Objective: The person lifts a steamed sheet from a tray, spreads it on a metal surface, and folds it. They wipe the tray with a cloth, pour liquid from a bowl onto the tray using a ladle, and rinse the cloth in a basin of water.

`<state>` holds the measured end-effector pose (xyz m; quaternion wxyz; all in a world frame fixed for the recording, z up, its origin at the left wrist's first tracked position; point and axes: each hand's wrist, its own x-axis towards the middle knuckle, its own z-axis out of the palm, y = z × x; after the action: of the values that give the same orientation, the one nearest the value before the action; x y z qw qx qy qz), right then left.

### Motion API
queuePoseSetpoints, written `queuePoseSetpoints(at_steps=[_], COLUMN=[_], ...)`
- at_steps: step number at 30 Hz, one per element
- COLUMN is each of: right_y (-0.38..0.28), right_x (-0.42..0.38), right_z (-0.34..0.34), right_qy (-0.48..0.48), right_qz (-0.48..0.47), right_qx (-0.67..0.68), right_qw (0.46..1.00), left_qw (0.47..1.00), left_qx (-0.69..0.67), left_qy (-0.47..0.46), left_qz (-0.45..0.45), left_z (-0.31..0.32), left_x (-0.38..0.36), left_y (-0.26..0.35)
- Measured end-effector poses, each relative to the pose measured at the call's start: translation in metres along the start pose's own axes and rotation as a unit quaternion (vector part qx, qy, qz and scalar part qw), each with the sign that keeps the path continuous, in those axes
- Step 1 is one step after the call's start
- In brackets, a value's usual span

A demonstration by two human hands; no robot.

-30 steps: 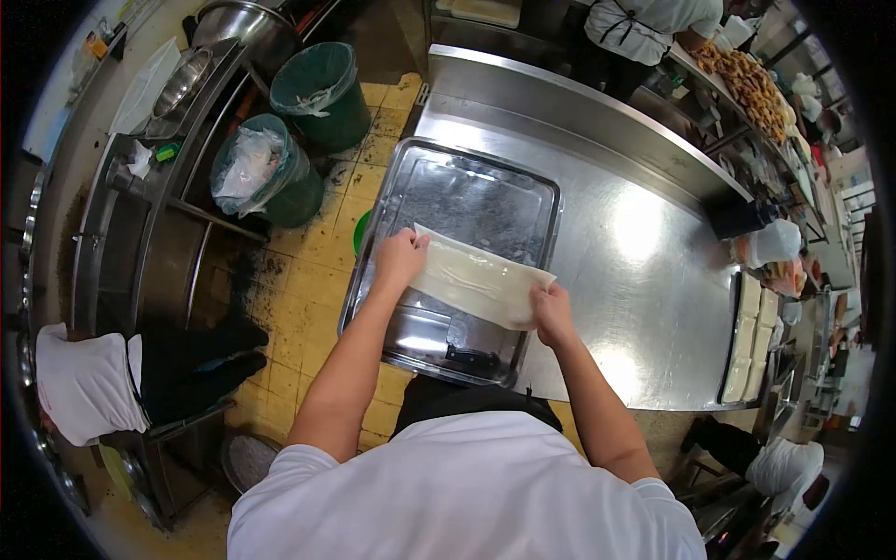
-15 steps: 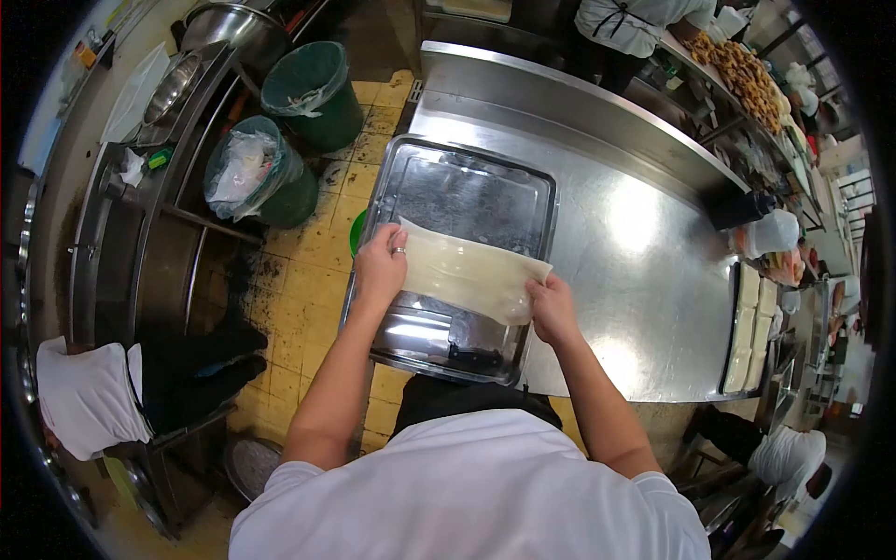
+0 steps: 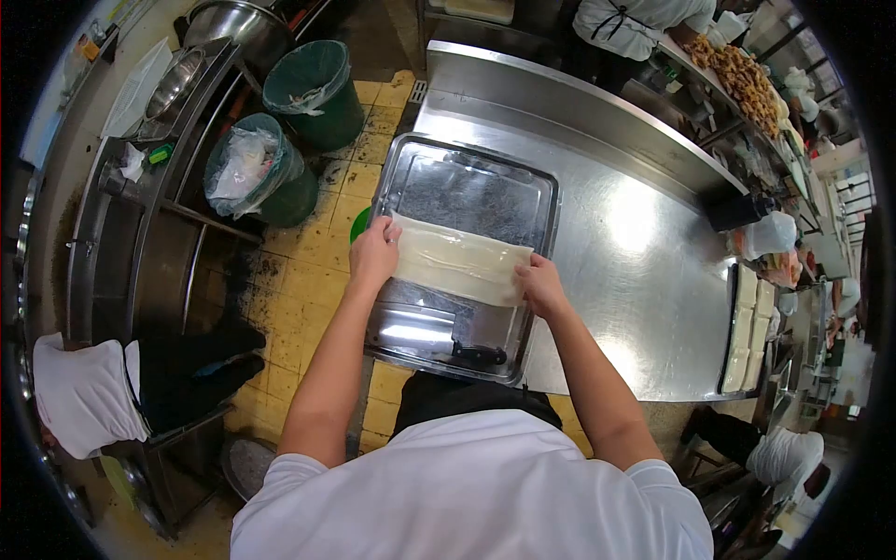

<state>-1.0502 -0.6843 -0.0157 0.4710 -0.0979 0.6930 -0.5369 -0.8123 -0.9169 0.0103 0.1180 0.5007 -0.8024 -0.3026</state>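
Pinching opposite ends of pale dough between fingers, left hand and right hand hold it across the tray, a knife in the tray's near end.

We see two lined green bins, the far bin and the near bin, standing on the yellow tiled floor, with a metal bowl and a white tub at upper left and a round pan at lower left. At upper right we've got a co-worker in white beside a pile of brown food pieces; we also spot a white container next to a dark container, and another person in white at lower right.
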Motion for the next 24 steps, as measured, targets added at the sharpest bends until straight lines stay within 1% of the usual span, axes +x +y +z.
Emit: queuePoseSetpoints(at_steps=[1, 2, 4, 5, 6, 8, 10, 13, 15, 16, 17, 19, 20, 23, 24], right_y=[0.000, 0.001, -0.012, -0.005, 0.004, 0.009, -0.005, -0.009, -0.022, -0.026, 0.000, 0.009, 0.013, 0.006, 0.001], right_x=[0.001, 0.000, -0.016, -0.016, -0.014, -0.022, -0.043, -0.067, -0.080, -0.084, -0.073, -0.072, -0.072, -0.076, -0.079], right_z=[-0.003, -0.007, -0.008, -0.013, -0.022, -0.031, -0.032, -0.016, -0.002, 0.002, -0.007, -0.007, -0.008, -0.012, -0.014], right_qy=[0.005, 0.033, 0.091, 0.107, 0.123, 0.140, 0.137, 0.110, 0.077, 0.059, 0.032, 0.020, 0.014, 0.075, 0.075], right_qz=[-0.005, 0.000, 0.009, -0.029, -0.067, -0.131, -0.179, -0.156, -0.004, 0.073, 0.095, 0.115, 0.124, 0.120, 0.115], right_qx=[-0.028, -0.044, -0.076, -0.115, -0.153, -0.255, -0.379, -0.493, -0.442, -0.411, -0.279, -0.121, -0.040, 0.037, 0.009], right_qw=[1.000, 0.998, 0.993, 0.987, 0.978, 0.948, 0.897, 0.849, 0.894, 0.907, 0.955, 0.986, 0.991, 0.989, 0.990], left_qw=[1.000, 0.998, 0.998, 0.998, 0.998, 0.996, 0.997, 0.997, 0.997, 0.996, 0.994, 0.995, 0.995, 0.995, 0.995], left_qx=[0.024, 0.048, 0.055, 0.059, 0.052, 0.037, 0.039, 0.047, 0.065, 0.080, 0.096, 0.086, 0.082, 0.073, 0.071], left_qy=[-0.011, -0.022, -0.021, -0.021, -0.029, -0.045, -0.032, -0.012, -0.003, -0.001, 0.003, -0.002, -0.004, -0.009, -0.014], left_qz=[0.008, 0.016, 0.005, 0.000, -0.024, -0.070, -0.065, -0.059, -0.052, -0.049, -0.045, -0.054, -0.059, -0.068, -0.076], left_z=[0.002, 0.005, -0.003, -0.009, -0.016, -0.029, -0.035, -0.038, -0.034, -0.031, -0.028, -0.029, -0.029, -0.030, -0.032], left_x=[0.001, 0.002, -0.004, -0.009, -0.013, -0.020, -0.023, -0.026, -0.025, -0.024, -0.022, -0.022, -0.023, -0.021, -0.021], left_y=[-0.007, -0.013, -0.009, -0.007, -0.004, 0.001, -0.003, -0.016, -0.026, -0.031, -0.036, -0.035, -0.035, -0.038, -0.037])
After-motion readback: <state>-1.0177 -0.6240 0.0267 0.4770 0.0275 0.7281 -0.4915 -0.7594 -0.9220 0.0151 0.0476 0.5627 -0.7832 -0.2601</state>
